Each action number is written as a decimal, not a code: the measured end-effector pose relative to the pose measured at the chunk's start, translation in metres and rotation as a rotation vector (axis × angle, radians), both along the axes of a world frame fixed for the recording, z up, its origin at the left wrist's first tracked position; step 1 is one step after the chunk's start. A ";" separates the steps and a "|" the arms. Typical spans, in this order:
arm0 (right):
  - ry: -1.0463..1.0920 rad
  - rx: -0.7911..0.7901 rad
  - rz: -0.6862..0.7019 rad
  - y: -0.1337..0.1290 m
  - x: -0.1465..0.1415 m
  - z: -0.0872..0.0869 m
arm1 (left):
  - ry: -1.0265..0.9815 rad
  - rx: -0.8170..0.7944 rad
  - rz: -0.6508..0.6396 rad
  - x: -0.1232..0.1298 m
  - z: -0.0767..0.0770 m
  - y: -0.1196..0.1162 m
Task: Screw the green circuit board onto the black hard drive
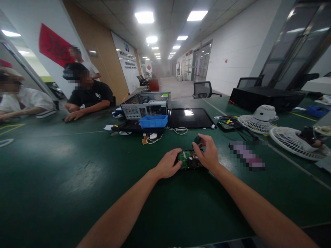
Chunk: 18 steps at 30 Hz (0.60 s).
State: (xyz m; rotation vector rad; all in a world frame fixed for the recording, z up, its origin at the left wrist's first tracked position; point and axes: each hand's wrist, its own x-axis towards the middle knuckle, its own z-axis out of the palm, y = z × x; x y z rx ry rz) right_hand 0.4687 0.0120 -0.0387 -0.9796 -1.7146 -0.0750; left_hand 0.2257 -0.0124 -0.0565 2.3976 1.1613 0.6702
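Note:
A black device casing with a green circuit board (184,157) and loose wires inside lies on the green table in front of me. My left hand (169,163) grips its left end, thumb at the near edge and fingers at the far side. Between the thumb and fingers of my right hand (209,151) is a small dark green piece (197,140), raised above the casing's right part. My right palm hides the casing's right end.
Beyond the casing are a blue tray (153,121), an open computer case (144,105) and a black panel (190,119). White fan parts (258,122), cables and a blurred pink object (247,155) lie right. People sit at the far left.

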 end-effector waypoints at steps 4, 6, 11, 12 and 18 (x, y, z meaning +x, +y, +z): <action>0.017 -0.009 0.026 0.000 -0.001 0.000 | -0.008 -0.012 0.032 0.000 -0.001 0.001; 0.059 -0.017 0.044 0.001 -0.002 -0.002 | -0.002 -0.015 0.037 0.000 -0.001 0.001; 0.075 -0.002 0.007 0.003 -0.003 -0.003 | 0.010 -0.001 0.034 0.000 0.000 0.000; 0.054 0.010 0.003 0.002 -0.002 -0.003 | 0.014 -0.001 0.037 0.000 0.000 0.000; -0.024 0.024 0.033 0.000 0.001 0.004 | 0.035 0.010 0.044 0.000 -0.003 0.002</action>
